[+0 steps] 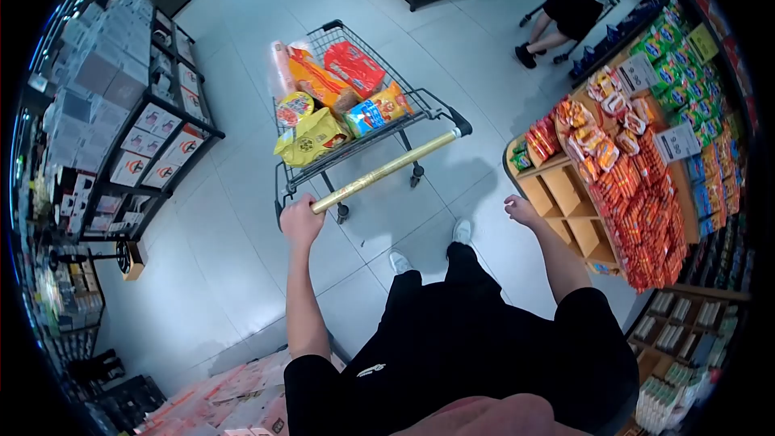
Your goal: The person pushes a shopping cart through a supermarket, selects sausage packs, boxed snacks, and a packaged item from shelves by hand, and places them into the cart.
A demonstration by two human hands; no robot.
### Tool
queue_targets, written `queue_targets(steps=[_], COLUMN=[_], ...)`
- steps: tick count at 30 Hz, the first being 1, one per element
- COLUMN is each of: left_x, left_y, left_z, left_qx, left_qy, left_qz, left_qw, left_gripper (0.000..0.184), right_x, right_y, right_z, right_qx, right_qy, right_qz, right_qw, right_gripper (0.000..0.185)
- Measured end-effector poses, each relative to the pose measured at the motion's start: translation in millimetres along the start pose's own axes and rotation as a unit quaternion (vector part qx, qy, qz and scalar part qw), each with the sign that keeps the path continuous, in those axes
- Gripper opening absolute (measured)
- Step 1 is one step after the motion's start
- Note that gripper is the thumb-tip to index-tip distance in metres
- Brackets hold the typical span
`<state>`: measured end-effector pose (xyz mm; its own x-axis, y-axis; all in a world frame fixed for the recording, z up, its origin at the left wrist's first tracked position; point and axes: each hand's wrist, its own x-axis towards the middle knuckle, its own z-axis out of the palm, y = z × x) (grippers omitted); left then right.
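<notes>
My left hand [302,220] is wrapped round the left end of the gold handle [387,171] of a shopping cart [416,100]. In the cart lie a yellow-green bag [313,137], a round yellow-lidded cup [295,108], an orange package [319,77], a red package [353,67], a blue and white packet [367,116] and a pink package in clear plastic [282,67]. My right hand [521,210] hangs off the handle, between the cart and the snack display, touching neither. Its fingers are curled, and whatever they hold, if anything, is too small to tell.
A wooden stand of red and orange snack packets [638,210] is on the right. Black shelving with boxes [153,145] stands on the left. At the upper right a person in black shorts [571,8] walks beside another cart. Pink packages [234,400] lie at the lower left.
</notes>
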<state>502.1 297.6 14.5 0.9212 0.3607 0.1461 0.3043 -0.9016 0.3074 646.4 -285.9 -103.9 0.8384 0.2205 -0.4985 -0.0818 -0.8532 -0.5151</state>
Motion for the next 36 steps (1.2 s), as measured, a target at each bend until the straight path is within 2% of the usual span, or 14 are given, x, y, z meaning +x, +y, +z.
queue_targets(steps=[1, 3, 4, 6, 7, 9, 11, 15, 17, 19, 28, 31, 33, 36], left_x=[1, 7, 10, 13, 17, 30, 40, 88, 105, 96, 92, 85, 88, 99], left_y=[2, 11, 19, 33, 40, 72, 121, 238, 265, 254, 271, 261, 264, 275], left_z=[-3, -10, -14, -17, -17, -9, 8, 54, 80, 89, 104, 109, 110, 120], left_qx=[-0.004, -0.004, -0.018, -0.021, -0.019, -0.007, -0.168, -0.201, -0.19, 0.003, 0.05, 0.013, 0.024, 0.05], left_qy=[-0.012, -0.049, -0.093, -0.148, -0.174, -0.207, -0.155, -0.125, -0.119, -0.127, -0.001, 0.029, 0.003, 0.008], left_qz=[0.006, 0.028, -0.004, -0.033, -0.036, -0.033, -0.118, -0.114, -0.114, -0.128, -0.208, -0.212, -0.231, -0.199], left_qw=[1.0, 0.998, 0.996, 0.988, 0.984, 0.978, 0.966, 0.965, 0.968, 0.984, 0.977, 0.977, 0.973, 0.979], left_gripper=[0.018, 0.022, 0.024, 0.027, 0.028, 0.029, 0.026, 0.026, 0.033, 0.039, 0.051, 0.05, 0.049, 0.035], right_x=[-7, -22, -35, -56, -50, -29, 11, 137, 206, 273, 460, 487, 498, 529], right_y=[53, 135, 145, 163, 171, 197, 209, 202, 203, 224, 329, 313, 284, 312], right_z=[2, 5, -1, -20, -24, -31, -40, -67, -82, -91, -146, -181, -202, -201], right_qx=[-0.175, -0.264, -0.251, 0.003, 0.013, 0.132, 0.254, 0.489, 0.56, 0.622, 0.746, 0.73, 0.732, 0.742], right_qy=[-0.02, -0.243, -0.254, -0.251, -0.258, -0.209, -0.117, 0.066, 0.126, 0.188, 0.231, 0.333, 0.384, 0.405], right_qz=[-0.042, 0.101, 0.109, 0.346, 0.349, 0.368, 0.354, 0.319, 0.306, 0.291, 0.294, 0.33, 0.415, 0.425], right_qw=[0.983, 0.928, 0.928, 0.904, 0.901, 0.897, 0.892, 0.809, 0.76, 0.702, 0.552, 0.498, 0.381, 0.323], right_gripper=[0.034, 0.021, 0.021, 0.018, 0.018, 0.02, 0.025, 0.037, 0.036, 0.037, 0.067, 0.073, 0.076, 0.077])
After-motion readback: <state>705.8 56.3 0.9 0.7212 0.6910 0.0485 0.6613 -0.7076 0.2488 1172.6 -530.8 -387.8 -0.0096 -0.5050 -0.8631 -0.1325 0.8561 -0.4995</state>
